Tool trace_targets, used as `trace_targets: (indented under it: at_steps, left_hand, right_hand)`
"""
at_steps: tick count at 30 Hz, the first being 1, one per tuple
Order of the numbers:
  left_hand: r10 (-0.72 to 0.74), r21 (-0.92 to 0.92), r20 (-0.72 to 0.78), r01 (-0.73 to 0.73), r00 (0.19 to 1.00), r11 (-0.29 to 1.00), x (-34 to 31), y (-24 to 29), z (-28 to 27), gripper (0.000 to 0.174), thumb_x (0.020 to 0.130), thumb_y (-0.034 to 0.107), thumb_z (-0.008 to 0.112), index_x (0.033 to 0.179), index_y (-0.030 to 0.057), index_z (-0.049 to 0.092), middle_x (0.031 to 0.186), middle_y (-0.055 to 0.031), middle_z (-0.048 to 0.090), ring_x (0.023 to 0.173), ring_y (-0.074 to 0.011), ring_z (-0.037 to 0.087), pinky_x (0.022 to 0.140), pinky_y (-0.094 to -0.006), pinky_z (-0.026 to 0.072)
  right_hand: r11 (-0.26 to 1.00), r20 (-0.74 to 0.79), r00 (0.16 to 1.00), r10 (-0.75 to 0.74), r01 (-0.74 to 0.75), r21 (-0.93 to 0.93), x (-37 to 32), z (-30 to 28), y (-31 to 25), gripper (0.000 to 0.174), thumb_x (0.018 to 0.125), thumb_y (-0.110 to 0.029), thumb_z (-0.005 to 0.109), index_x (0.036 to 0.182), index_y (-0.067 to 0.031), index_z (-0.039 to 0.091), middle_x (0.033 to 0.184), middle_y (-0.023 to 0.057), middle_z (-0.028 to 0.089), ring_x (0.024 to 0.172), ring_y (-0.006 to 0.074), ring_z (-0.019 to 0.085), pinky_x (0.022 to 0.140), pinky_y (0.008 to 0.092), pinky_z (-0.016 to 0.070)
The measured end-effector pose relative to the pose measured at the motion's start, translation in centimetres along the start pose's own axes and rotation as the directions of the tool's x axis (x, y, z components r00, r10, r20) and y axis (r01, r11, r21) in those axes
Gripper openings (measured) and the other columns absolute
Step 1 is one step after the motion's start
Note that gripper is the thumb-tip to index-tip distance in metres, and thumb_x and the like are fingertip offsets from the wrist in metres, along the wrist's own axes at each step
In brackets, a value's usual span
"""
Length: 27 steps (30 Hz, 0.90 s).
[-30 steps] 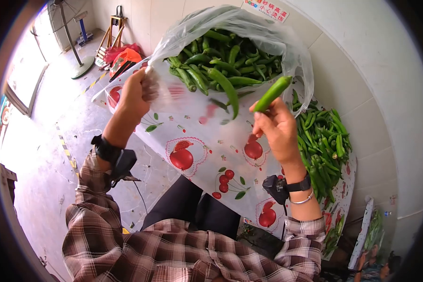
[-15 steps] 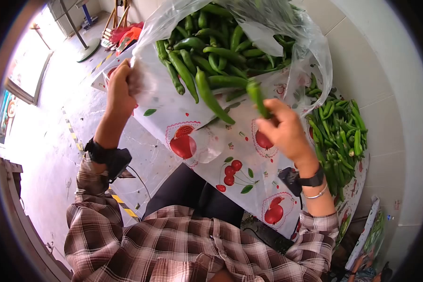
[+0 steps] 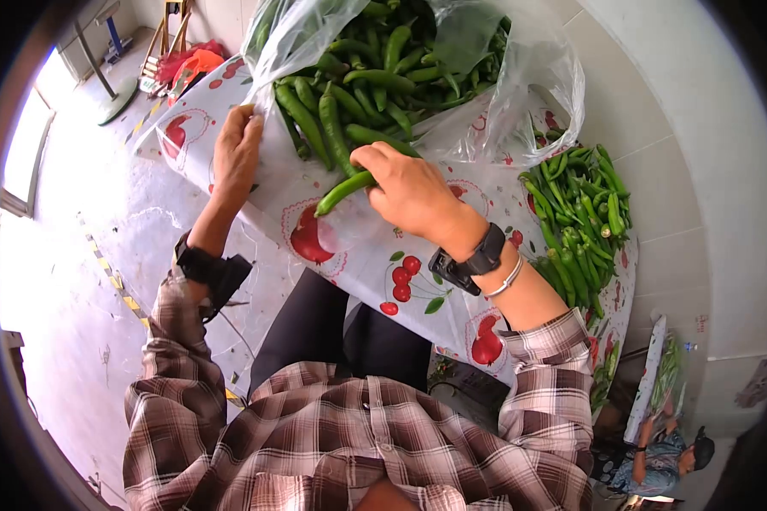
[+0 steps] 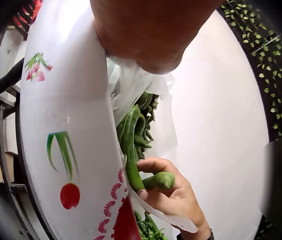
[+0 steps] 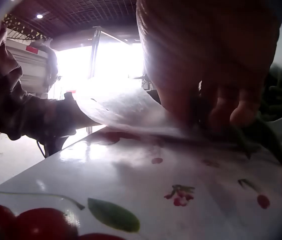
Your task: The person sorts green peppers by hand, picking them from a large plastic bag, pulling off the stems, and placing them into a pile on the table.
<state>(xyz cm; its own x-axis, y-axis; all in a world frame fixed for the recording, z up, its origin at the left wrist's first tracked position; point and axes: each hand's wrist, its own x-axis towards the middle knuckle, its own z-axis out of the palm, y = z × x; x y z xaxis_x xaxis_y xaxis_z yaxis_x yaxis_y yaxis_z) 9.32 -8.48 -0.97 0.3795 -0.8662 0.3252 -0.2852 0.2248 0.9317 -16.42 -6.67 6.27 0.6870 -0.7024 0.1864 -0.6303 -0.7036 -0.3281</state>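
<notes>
1. On a table under a white plastic cover printed with red fruit point(image 3: 477, 294) sits a large clear plastic bag point(image 3: 562, 94), its mouth facing the person in the brown plaid shirt point(image 3: 366, 443).
2. The bag holds a big pile of long, glossy green peppers point(image 3: 383, 81), lying at all angles; a few at the front point out toward the person.
3. The person's left hand point(image 3: 236, 153) pinches the bag's edge at the side of the mouth, fingertips bunched on the plastic.
4. The right hand point(image 3: 413, 192) grips one slim, bright green pepper point(image 3: 341, 194) between thumb and fingers, just in front of the pile. I cannot tell whether it lies over the bag's lower lip.
5. Beside the bag, on the person's right, a heap of loose green peppers point(image 3: 584, 230) rests on the cover.
6. Beyond the table's far left corner lies an orange-red bundle point(image 3: 198, 64); I cannot tell what it contains.
</notes>
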Motion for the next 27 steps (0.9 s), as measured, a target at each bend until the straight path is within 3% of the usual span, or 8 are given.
trace_targets:
  at_steps: [2,3,7,12,18,22,25,27]
  left_hand:
    - [0.111,0.182,-0.038,-0.102,0.993,0.978,-0.4,-0.5,0.0,0.023,0.094,0.021,0.052,0.108,0.0038,0.059,0.086,-0.0117,0.062,0.080,-0.0181,0.057,0.076,-0.0309,0.0447]
    - [0.158,0.139,-0.059,-0.148,0.986,0.979,-0.6,-0.6,0.2,0.022,0.093,0.021,0.053,0.107,0.0046,0.060,0.082,-0.0149,0.062,0.076,-0.0221,0.059,0.074,-0.0336,0.0463]
    - [0.130,0.183,-0.060,-0.118,0.990,0.976,-0.7,0.2,0.1,0.022,0.092,0.020,0.054,0.105,0.0027,0.061,0.077,-0.0149,0.061,0.070,-0.0216,0.059,0.069,-0.0344,0.0470]
    - [0.109,0.177,-0.056,-0.098,0.992,0.979,-1.0,0.9,0.1,0.021,0.090,0.017,0.055,0.100,0.0011,0.062,0.076,-0.0165,0.062,0.066,-0.0248,0.060,0.067,-0.0347,0.0474]
    - [0.156,0.187,-0.097,-0.136,0.983,0.973,-0.6,-0.5,0.4,0.021,0.090,0.020,0.055,0.102,0.0042,0.064,0.086,-0.0198,0.066,0.080,-0.0309,0.065,0.075,-0.0379,0.0487]
    - [0.206,0.251,-0.092,-0.178,0.974,0.952,-0.1,-1.5,0.3,0.022,0.092,0.020,0.055,0.103,0.0029,0.064,0.091,-0.0186,0.068,0.082,-0.0295,0.065,0.076,-0.0375,0.0488]
    - [0.185,0.136,-0.051,-0.177,0.981,0.975,0.1,-2.0,0.2,0.022,0.093,0.019,0.056,0.103,0.0018,0.064,0.084,-0.0117,0.067,0.077,-0.0175,0.061,0.074,-0.0311,0.0479]
    - [0.156,0.103,-0.028,-0.152,0.987,0.983,0.2,-2.1,0.2,0.023,0.093,0.020,0.056,0.104,0.0011,0.063,0.082,-0.0107,0.066,0.076,-0.0155,0.061,0.073,-0.0301,0.0477]
  right_hand:
    - [0.996,0.009,0.999,0.034,-0.033,-0.079,0.1,0.1,-0.3,0.042,0.076,-0.003,0.054,0.117,-0.0079,0.051,0.113,0.0120,0.059,0.092,0.0372,0.061,0.076,0.0479,0.0501]
    - [0.993,0.008,0.999,0.047,-0.046,-0.106,0.0,0.1,-0.5,0.045,0.076,-0.003,0.054,0.121,-0.0086,0.049,0.115,0.0117,0.059,0.093,0.0376,0.061,0.077,0.0478,0.0503]
    - [0.973,0.029,0.995,0.094,-0.086,-0.215,0.4,0.5,-0.4,0.044,0.076,-0.004,0.054,0.120,-0.0067,0.053,0.115,0.0109,0.059,0.094,0.0374,0.060,0.079,0.0465,0.0503]
    - [0.988,0.028,0.999,0.042,-0.037,-0.152,0.2,0.3,1.1,0.032,0.075,-0.004,0.056,0.107,-0.0021,0.060,0.111,0.0110,0.060,0.093,0.0370,0.060,0.080,0.0453,0.0491]
    - [0.973,-0.009,0.989,0.148,-0.147,-0.180,-2.5,-0.8,1.2,0.027,0.076,-0.002,0.055,0.102,-0.0047,0.062,0.104,0.0096,0.062,0.091,0.0372,0.060,0.076,0.0445,0.0492]
    - [0.977,-0.056,0.982,0.181,-0.186,-0.109,-5.8,-1.6,1.9,0.026,0.076,0.001,0.054,0.100,-0.0054,0.063,0.101,0.0095,0.063,0.089,0.0354,0.061,0.075,0.0419,0.0496]
    - [0.998,-0.123,0.991,0.055,-0.053,0.019,-8.3,-2.1,2.3,0.031,0.073,0.005,0.059,0.101,-0.0067,0.064,0.098,0.0089,0.063,0.087,0.0318,0.062,0.074,0.0387,0.0499]
    - [0.993,-0.106,0.988,0.115,-0.114,0.015,-9.8,-2.5,2.0,0.029,0.073,0.004,0.060,0.101,-0.0065,0.064,0.098,0.0086,0.063,0.087,0.0316,0.062,0.073,0.0385,0.0499]
